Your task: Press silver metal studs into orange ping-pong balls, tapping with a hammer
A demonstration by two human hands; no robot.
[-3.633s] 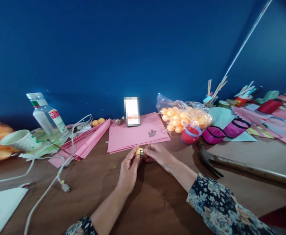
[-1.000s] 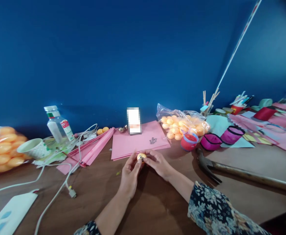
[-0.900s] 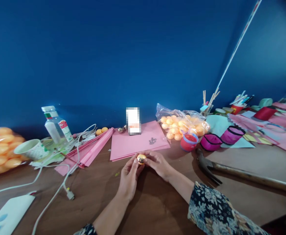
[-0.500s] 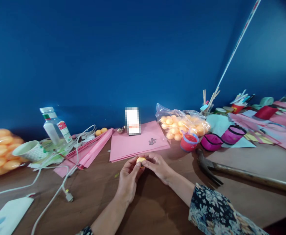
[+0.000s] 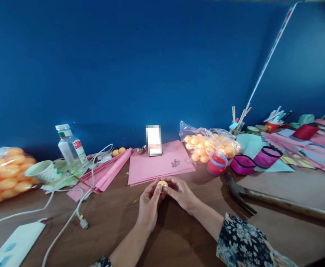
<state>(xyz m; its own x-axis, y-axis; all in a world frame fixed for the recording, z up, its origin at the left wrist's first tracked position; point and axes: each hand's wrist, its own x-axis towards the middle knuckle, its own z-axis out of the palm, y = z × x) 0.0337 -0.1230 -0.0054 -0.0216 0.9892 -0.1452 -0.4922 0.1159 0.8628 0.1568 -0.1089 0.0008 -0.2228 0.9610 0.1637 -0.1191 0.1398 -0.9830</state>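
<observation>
A small orange-yellow ball point(image 5: 162, 183) is held between my two hands, above the brown table. My left hand point(image 5: 149, 202) is closed on its left side with the thumb in front. From the right, the fingers and thumb of my right hand point(image 5: 182, 193) grip the same ball. A tiny dark, shiny piece shows on the ball's front between the thumbs; its kind is too small to make out. Just beyond my hands, pink paper sheets point(image 5: 142, 170) lie stacked, with a little cluster of small dark metallic pieces point(image 5: 175, 163) on them.
A claw hammer point(image 5: 279, 202) lies at the right. Bags of orange balls point(image 5: 204, 146) stand behind and at far left point(image 5: 6, 172). Near the hammer are a red tub point(image 5: 217, 165) and magenta fabric rings point(image 5: 242, 165). White cables point(image 5: 79, 207), a paper cup point(image 5: 42, 172) and bottles point(image 5: 69, 146) occupy the left.
The camera view has shifted slightly, so everything sits a little further right and lower. Both hands stay on the ball; the shiny piece on its front shows more clearly.
</observation>
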